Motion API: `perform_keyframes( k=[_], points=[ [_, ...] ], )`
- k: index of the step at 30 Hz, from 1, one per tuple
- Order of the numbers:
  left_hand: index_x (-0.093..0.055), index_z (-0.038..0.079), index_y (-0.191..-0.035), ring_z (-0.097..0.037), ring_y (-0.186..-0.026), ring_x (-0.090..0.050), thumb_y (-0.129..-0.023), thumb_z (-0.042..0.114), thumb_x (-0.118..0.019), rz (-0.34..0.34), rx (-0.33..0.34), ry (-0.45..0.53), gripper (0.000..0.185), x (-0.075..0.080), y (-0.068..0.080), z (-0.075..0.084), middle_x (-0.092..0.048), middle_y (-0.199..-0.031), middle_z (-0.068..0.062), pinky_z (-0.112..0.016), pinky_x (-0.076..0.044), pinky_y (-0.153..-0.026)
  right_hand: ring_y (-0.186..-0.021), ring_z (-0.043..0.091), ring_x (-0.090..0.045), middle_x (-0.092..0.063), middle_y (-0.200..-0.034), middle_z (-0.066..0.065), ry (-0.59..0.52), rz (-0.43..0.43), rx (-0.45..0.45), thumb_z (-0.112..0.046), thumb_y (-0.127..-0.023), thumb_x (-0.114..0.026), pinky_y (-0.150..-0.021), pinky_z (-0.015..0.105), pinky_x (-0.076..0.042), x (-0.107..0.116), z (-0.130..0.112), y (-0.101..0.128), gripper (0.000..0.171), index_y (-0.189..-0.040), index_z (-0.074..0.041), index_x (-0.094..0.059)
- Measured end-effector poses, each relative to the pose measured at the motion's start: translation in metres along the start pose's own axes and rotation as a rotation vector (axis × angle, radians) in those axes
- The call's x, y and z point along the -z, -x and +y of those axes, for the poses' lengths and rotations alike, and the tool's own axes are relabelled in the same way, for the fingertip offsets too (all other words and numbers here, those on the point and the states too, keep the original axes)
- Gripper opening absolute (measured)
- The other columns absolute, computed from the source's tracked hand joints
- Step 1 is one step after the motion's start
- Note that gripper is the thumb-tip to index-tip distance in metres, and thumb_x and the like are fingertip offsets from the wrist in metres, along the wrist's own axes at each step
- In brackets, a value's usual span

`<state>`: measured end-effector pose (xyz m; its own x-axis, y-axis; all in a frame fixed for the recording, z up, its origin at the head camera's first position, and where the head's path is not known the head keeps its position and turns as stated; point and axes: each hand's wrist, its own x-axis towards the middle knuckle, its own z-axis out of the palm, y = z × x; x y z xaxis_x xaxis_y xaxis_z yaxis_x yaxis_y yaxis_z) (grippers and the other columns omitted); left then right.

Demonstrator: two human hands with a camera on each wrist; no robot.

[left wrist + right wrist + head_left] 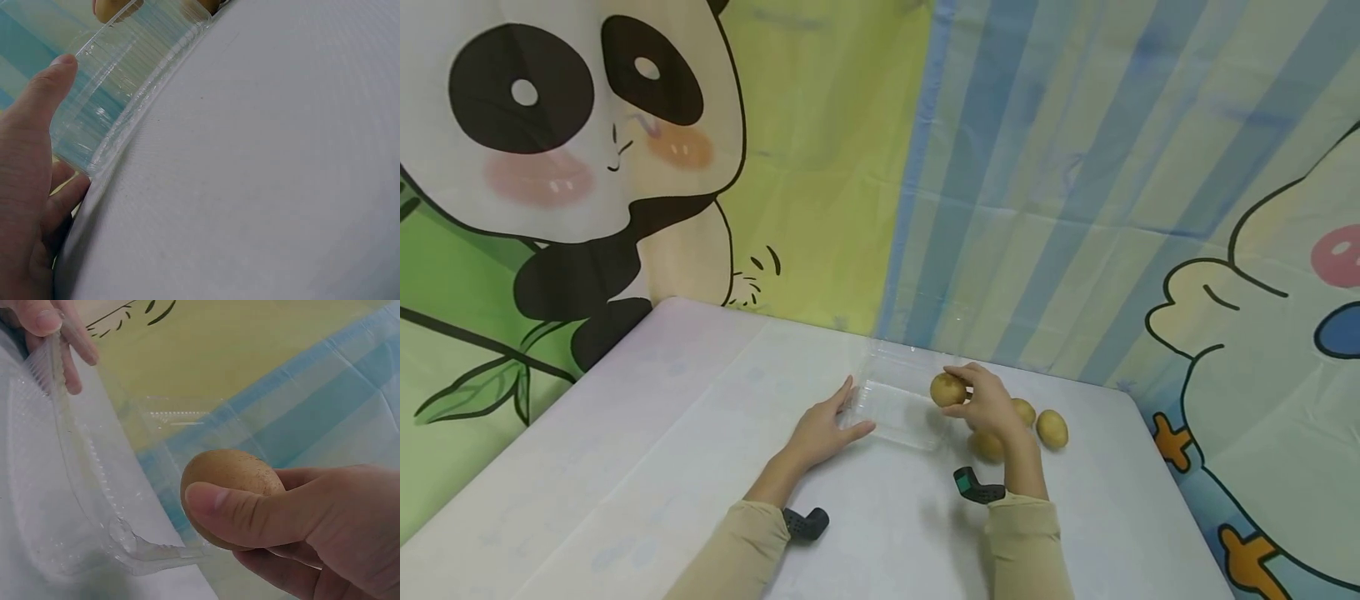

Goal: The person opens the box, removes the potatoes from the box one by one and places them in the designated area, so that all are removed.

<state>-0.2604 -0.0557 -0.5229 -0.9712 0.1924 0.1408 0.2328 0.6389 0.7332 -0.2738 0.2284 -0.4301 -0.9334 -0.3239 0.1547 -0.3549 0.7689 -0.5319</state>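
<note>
A clear plastic clamshell container stands on the white table with its see-through lid raised at the back. My left hand grips its left end, thumb on one side of the wall and fingers on the other, as the left wrist view shows at the ribbed wall. Between thumb and fingers, my right hand holds a round brown potato above the container's right side. Several more potatoes lie right of the container, among them one at the far right and one near my right wrist.
The white tabletop reaches back to a printed cloth backdrop with a panda and stripes. Dark devices are strapped at my left wrist and right wrist.
</note>
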Motion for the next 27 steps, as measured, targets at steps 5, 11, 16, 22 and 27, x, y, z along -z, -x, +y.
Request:
perform_keyframes(
  k=[5, 11, 16, 22, 27],
  points=[
    [-0.015, 0.028, -0.145, -0.023, -0.129, -0.04, -0.07, 0.066, -0.06, -0.004, 0.015, 0.004, 0.095, 0.0, 0.0, 0.0, -0.04, -0.14, 0.005, -0.046, -0.031, -0.106, -0.108, 0.021, -0.054, -0.053, -0.122, -0.001, -0.025, -0.003, -0.005, -0.017, -0.07, -0.078, -0.087, 0.037, -0.049, 0.009, 0.004, 0.006, 0.062, -0.126, -0.018, -0.053],
    [-0.016, 0.028, -0.145, -0.025, -0.128, -0.041, -0.071, 0.065, -0.06, 0.007, 0.003, -0.002, 0.094, 0.0, 0.001, 0.001, -0.041, -0.14, 0.003, -0.048, -0.032, -0.104, -0.111, 0.027, -0.054, -0.051, -0.126, 0.0, -0.047, -0.024, -0.079, -0.015, -0.069, -0.078, -0.087, 0.039, -0.049, 0.019, 0.01, 0.014, 0.061, -0.125, -0.02, -0.053],
    [-0.017, 0.027, -0.145, -0.026, -0.127, -0.042, -0.071, 0.065, -0.06, 0.003, -0.003, 0.001, 0.094, 0.001, 0.001, 0.002, -0.041, -0.14, 0.001, -0.048, -0.032, -0.104, -0.11, 0.027, -0.055, -0.053, -0.125, 0.001, -0.021, -0.021, -0.086, -0.017, -0.068, -0.079, -0.086, 0.038, -0.049, 0.027, 0.015, 0.021, 0.06, -0.123, -0.019, -0.055],
    [-0.016, 0.028, -0.145, -0.025, -0.127, -0.042, -0.067, 0.073, -0.055, 0.003, -0.009, 0.008, 0.098, 0.001, 0.001, 0.002, -0.042, -0.14, 0.0, -0.047, -0.033, -0.104, -0.112, 0.027, -0.053, -0.054, -0.122, 0.001, -0.059, -0.089, -0.127, -0.021, -0.066, -0.08, -0.087, 0.039, -0.048, 0.034, 0.022, 0.032, 0.064, -0.124, -0.016, -0.055],
    [-0.017, 0.027, -0.145, -0.025, -0.126, -0.043, -0.07, 0.067, -0.059, 0.009, -0.015, 0.01, 0.095, 0.001, 0.001, 0.001, -0.042, -0.14, 0.0, -0.046, -0.034, -0.104, -0.116, 0.03, -0.049, -0.052, -0.126, 0.004, -0.071, -0.122, -0.17, -0.025, -0.066, -0.08, -0.09, 0.043, -0.046, 0.04, 0.03, 0.039, 0.066, -0.126, -0.016, -0.054]
  ],
)
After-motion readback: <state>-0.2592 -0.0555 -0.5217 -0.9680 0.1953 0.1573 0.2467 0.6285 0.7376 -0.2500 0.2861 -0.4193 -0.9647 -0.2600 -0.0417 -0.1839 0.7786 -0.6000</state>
